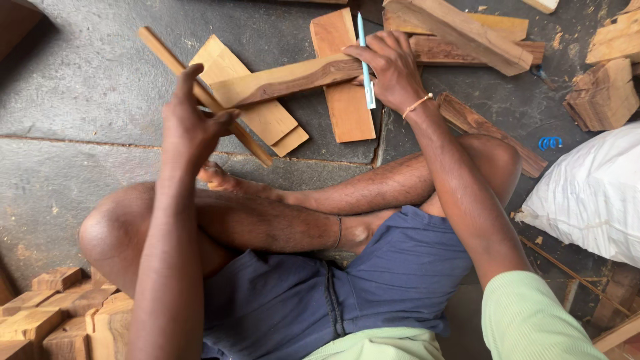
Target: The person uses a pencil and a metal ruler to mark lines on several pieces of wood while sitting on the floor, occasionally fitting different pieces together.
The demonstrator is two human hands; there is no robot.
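Note:
I sit cross-legged on a concrete floor. My left hand grips a thin wooden stick that runs diagonally from upper left down to my left foot. My right hand holds a light blue pen upright and rests on the end of a curved, two-tone wooden piece. That curved piece lies across a pale plank and an orange-brown flat board.
More planks and offcuts lie beyond my right hand, chunky blocks at the far right. A white woven sack sits at right, a small blue coil beside it. Several cut wooden blocks are stacked at lower left.

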